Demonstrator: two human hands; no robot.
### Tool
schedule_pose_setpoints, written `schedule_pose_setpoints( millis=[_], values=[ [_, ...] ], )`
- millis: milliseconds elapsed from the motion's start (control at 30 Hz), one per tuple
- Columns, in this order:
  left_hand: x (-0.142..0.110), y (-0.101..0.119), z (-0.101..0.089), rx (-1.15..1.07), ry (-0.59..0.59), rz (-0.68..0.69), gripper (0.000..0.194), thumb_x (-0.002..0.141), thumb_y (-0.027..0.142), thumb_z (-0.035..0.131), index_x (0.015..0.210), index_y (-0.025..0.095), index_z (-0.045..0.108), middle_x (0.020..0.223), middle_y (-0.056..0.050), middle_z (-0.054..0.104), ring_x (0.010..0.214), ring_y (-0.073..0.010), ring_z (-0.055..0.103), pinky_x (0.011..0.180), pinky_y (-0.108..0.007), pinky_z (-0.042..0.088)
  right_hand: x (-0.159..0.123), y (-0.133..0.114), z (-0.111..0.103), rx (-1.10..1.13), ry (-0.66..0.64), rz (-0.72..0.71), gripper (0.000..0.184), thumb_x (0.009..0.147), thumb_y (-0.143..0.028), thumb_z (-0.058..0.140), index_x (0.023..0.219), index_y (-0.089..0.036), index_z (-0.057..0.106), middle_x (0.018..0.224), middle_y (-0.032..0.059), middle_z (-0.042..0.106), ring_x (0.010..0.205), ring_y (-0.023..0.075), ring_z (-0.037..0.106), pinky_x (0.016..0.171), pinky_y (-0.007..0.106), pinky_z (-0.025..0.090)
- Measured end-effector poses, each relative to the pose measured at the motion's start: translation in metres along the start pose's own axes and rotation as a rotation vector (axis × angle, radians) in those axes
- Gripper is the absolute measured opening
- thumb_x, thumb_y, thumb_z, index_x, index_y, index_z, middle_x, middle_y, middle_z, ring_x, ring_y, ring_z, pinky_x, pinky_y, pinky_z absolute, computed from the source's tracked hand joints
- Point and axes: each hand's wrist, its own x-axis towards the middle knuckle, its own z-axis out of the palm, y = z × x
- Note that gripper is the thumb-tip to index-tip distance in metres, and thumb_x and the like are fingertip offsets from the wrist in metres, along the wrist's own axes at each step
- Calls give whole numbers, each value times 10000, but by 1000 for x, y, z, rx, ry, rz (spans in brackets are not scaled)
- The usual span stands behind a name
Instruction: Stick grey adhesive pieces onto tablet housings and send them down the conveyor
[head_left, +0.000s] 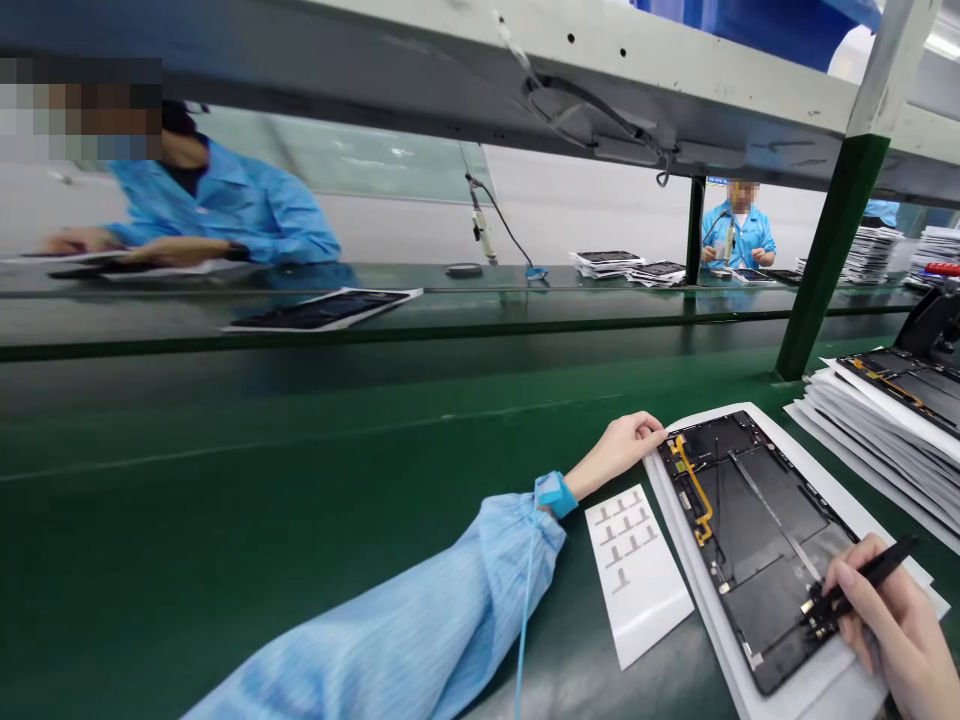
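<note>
right hand (896, 625) pinching a black pen-shaped tool (874, 580), tip down on a small dark part (821, 615) at the near right of one open tablet (757, 520), so work inside that corner, on a white sheet (681, 530) near the middle right of the bench. left hand (622, 450) curled at the far edge, any grip impossible to tell. to the left, one sticker sheet (637, 575); far right, one stack of tablets (877, 430).

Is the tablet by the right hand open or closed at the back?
Open: the tablet shows bare black inner panels and a yellow flex circuit, with no cover over them.
</note>
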Motion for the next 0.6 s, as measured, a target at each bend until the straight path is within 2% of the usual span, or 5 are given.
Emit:
schedule_pose_setpoints(
  millis=[300,600],
  values=[
    [7,-3,-3,10,-26,-65,223,945,331,561,944,112,608,882,-30,627,779,-157,624,722,-325,538,0,-1,0,-31,-16,3,363,883,-525,594,776,-185,521,478,-45,457,368,54,343,386,175,234],
    [40,-3,0,55,-94,-97,212,930,322,587,955,113,614,916,-35,628,803,-167,626,729,-330,544,1,-3,1,-70,12,-33,409,862,-559,602,765,-170,525,490,-42,477,350,43,330,371,164,230]
  ],
)
